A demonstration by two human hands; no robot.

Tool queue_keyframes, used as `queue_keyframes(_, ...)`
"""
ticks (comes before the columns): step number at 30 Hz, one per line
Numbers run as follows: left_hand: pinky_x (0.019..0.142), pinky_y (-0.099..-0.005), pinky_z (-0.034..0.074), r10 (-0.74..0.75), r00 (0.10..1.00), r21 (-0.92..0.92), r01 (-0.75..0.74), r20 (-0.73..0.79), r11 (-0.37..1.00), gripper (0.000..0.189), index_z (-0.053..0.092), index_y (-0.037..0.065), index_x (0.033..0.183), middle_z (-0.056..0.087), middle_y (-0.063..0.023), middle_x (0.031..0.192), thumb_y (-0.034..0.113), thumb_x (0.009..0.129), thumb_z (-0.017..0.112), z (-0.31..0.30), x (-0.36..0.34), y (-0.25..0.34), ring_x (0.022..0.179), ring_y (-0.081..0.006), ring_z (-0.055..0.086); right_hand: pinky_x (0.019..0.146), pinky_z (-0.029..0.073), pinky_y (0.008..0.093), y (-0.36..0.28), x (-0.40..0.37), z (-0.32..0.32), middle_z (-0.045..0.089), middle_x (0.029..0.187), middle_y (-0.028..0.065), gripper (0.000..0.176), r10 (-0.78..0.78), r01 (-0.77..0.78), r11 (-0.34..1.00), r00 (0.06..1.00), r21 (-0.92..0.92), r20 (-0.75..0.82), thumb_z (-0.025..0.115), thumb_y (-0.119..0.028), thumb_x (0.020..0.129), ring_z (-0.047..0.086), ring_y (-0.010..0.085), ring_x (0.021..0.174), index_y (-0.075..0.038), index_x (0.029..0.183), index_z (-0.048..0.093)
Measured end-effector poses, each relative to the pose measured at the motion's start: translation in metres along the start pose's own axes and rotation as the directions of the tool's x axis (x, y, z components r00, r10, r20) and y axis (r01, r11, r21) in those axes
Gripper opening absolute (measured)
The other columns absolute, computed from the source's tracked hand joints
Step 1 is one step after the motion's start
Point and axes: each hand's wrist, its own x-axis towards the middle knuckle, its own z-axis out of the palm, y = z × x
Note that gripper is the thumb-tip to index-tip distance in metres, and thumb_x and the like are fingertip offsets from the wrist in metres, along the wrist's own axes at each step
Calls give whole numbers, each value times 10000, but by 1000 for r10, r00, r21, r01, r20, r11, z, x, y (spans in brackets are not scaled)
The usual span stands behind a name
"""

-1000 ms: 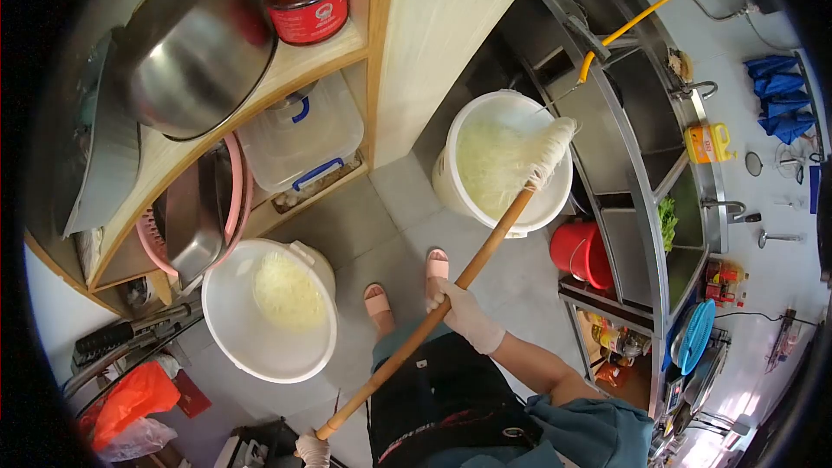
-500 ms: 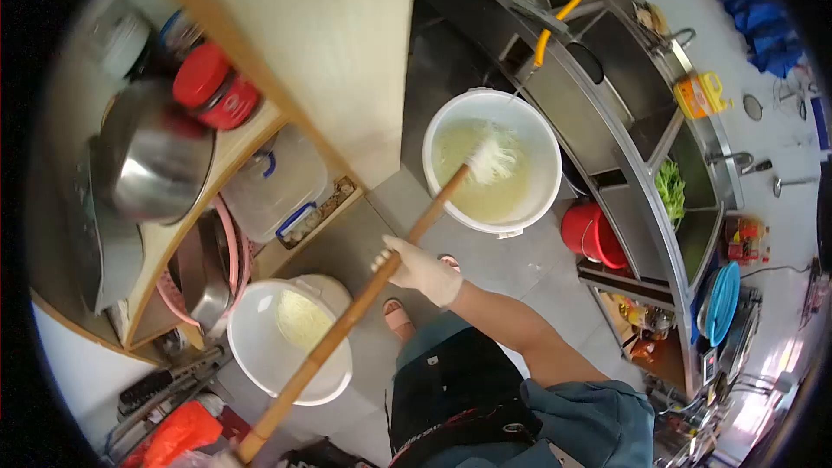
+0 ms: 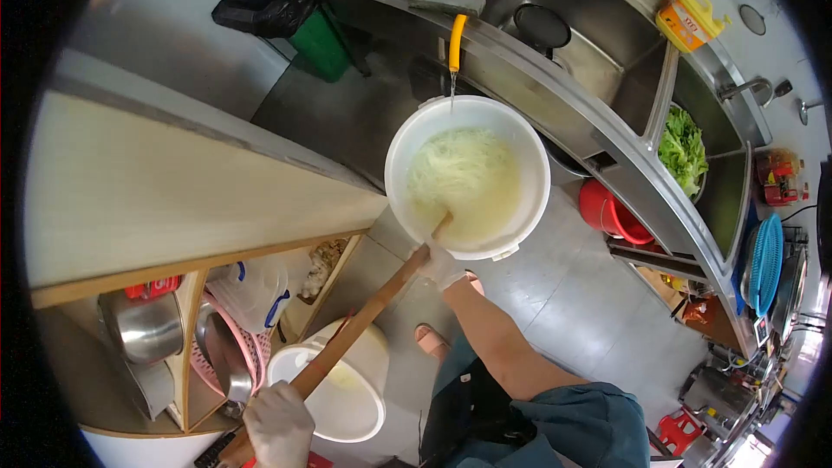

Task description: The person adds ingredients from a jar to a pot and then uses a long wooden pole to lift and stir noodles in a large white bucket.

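Head camera, looking straight down. At seven o'clock, low in the frame, my gloved left hand (image 3: pixel 277 423) is clenched round the butt of the long wooden pole (image 3: pixel 364 325). The pole slants up towards one o'clock and crosses over the smaller white plastic pail (image 3: pixel 355 407) standing on the floor.

Near the centre, my gloved right hand (image 3: pixel 440 267) is wrapped round the same pole close to its working end, with the forearm stretched out from my body at five o'clock. Both arms are spread well apart along the shaft, left low and close to me, right forward and extended.

Just past the right hand, the pole's tip dips into the large white plastic bucket (image 3: pixel 395 152). It is buried in the mass of pale noodles (image 3: pixel 451 169) lying in cloudy water.

I judge the pole to be stiff and light in itself. The noodles look soft, slippery and heavy with water, so a clump on the tip would drag and slide off easily. A wide two-handed hold like this one gives leverage, and wet gloves may slip on the smooth wood.

At twelve o'clock a yellow hose (image 3: pixel 462 13) hangs over the bucket's rim, with a thin stream running from it. To the right, at three o'clock, a red plastic bucket (image 3: pixel 607 212) sits under the steel sink (image 3: pixel 598 61). Green leafy vegetables (image 3: pixel 680 147) lie in a basin further right.
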Motion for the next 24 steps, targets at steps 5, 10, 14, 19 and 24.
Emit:
queue_keyframes(5,565,-309,389,-132,978,-167,158,159,973,45,483,100,734,467,-20,645,120,774,483,69,7,31,588,-169,502,695,448,407,-18,51,-22,477,858,105,159,-91,91,996,995,2,47,501,-59,829,495,266,743,-44,980,451)
queue_keyframes(10,552,-335,405,-229,952,-214,271,202,939,89,489,102,716,497,-43,634,160,772,527,149,-28,56,583,-196,527,662,454,428,0,76,-27,477,862,128,186,-232,227,967,972,-114,-36,491,-87,850,503,289,755,-30,1004,405)
queue_keyframes(14,526,-384,427,-371,871,-359,475,323,803,163,503,86,669,530,-90,604,210,726,592,204,-76,75,560,-269,551,661,459,430,33,39,-18,480,836,131,181,-281,258,941,956,-216,-81,500,-101,856,507,288,733,-35,991,399)
queue_keyframes(19,443,-433,418,-485,822,-475,569,299,671,263,499,64,567,525,-132,527,246,697,637,258,-135,93,478,-332,537,605,456,423,77,30,-37,463,736,101,184,-264,228,911,963,-345,-61,542,-149,861,490,278,628,-42,949,422)
queue_keyframes(24,481,-411,459,-438,684,-444,720,583,533,234,525,94,527,554,-120,512,263,556,683,304,-200,160,508,-321,578,567,459,419,96,25,-68,461,707,97,288,-288,244,840,957,-484,-19,624,-236,816,498,268,618,-43,917,434)
